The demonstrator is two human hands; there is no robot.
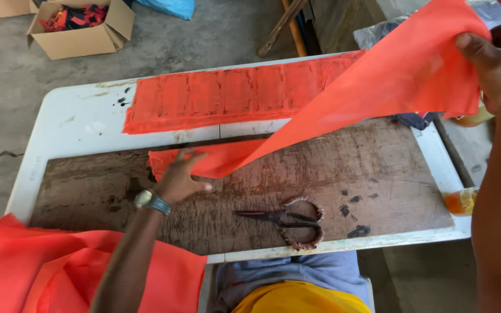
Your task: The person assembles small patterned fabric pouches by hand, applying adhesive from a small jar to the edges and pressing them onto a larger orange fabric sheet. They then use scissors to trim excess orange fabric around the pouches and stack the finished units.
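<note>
Two hands on this orange fabric strip (343, 98): my left hand (181, 177) pins its folded end flat on the wooden board (378, 174), right hand (497, 64) pinches the raised end. Uneven pull could skew the fold

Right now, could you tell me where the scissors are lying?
In the head view the scissors lie on the wooden board, near its front edge, right of the left hand and below the orange strip.
</note>
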